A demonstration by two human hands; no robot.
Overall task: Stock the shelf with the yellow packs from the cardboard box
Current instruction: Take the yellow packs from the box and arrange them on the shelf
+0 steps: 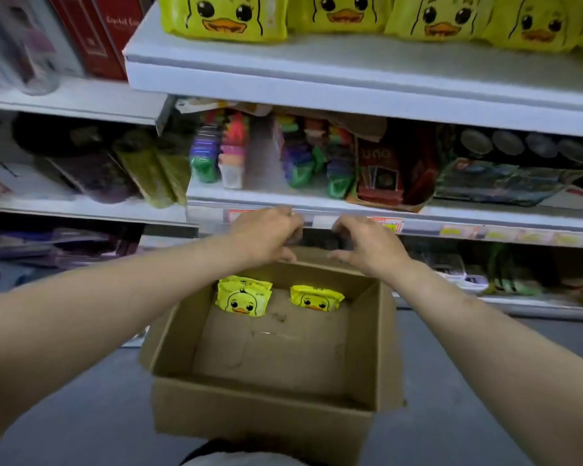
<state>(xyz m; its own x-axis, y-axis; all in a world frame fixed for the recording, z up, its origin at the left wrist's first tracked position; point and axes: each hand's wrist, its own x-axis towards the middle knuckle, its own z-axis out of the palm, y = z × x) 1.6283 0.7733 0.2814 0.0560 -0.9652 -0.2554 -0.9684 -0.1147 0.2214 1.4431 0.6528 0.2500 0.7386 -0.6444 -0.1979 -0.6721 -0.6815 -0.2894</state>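
Two yellow packs (243, 295) lean against the far wall of the cardboard box (263, 412), just below my fingertips, one under each hand. My left hand (266, 235) and right hand (367, 245) hover over that far rim, fingers loosely curled, holding nothing I can see. The stocked packs (224, 15) on the top shelf (317, 79) sit well above my fingers. The middle shelf edge (451, 220) runs just past my knuckles. I judge the risk lies in the lift. A glossy wrapper pinched by one corner could slip, and rising straight up could knock a pack against that jutting edge. The near-empty box may also slide if I drag on its wall.
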